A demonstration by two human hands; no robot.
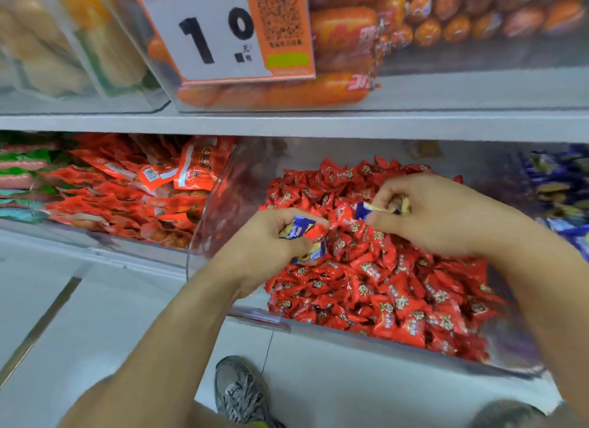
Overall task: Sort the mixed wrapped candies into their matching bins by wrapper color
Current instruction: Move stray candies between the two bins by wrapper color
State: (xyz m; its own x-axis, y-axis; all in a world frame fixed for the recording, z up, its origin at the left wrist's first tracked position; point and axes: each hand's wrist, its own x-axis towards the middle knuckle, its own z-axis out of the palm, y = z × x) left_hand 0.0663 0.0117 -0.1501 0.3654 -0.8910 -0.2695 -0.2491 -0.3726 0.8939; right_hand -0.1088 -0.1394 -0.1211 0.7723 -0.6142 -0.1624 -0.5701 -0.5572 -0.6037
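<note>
Two hands work over the clear bin of red candies [382,287], which sits on the lower shelf [318,126] at the centre of view. The left hand [271,246], at about 9 o'clock from the bin's middle, has its grip curled round a small bunch of blue-wrapped candies [299,228] with a red wrapper caught among them. The right hand [439,214], at about 1 o'clock, pinches another blue and yellow wrapped candy [382,208] between thumb and fingertips, just above the red heap. The matching blue candy bin [561,185] lies at 3 o'clock, partly cut off by the frame edge. Risk, as judged: the left hand carries several pieces at once, so one may slip back into the red heap during the transfer, or the red piece may travel with the blue ones into the wrong bin. The right hand's light pinch on a wrapper tail could also let go. Further blue pieces may lie buried and unseen under the red. Surroundings: a store shelving unit; a bin of orange-red packets [134,192] at 9 o'clock; sausages [344,42] and a price card [223,29] on the upper shelf at 12 o'clock; pale tiled floor [95,316] and a grey shoe [242,392] at 6 o'clock.
</note>
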